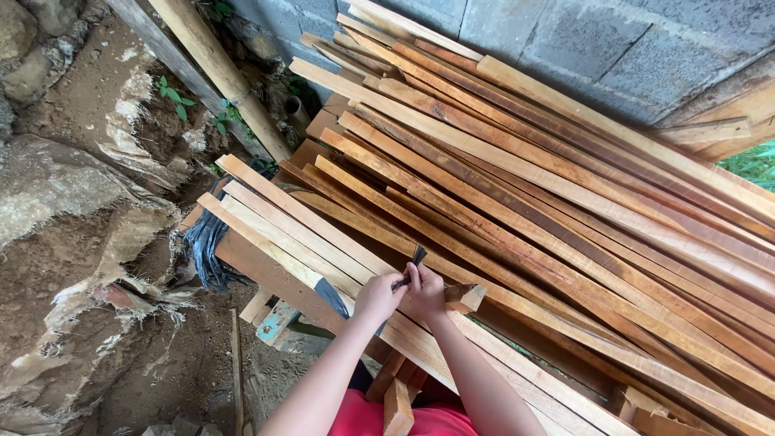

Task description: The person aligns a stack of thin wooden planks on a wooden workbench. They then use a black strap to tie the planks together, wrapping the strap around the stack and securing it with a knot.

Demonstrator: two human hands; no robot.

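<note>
You've got a thin dark strip (413, 265) pinched between both hands, right on top of the pale planks at the near end of the lumber stack (565, 194). Left hand (378, 297) and right hand (426, 289) are both clenched on it, pulling it snug. More dark strapping (206, 246) hangs off the stack's left end, block wall (613, 48) behind.

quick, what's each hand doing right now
Left hand: closed on a dark strap.
Right hand: closed on the same strap, over the wooden planks.
</note>
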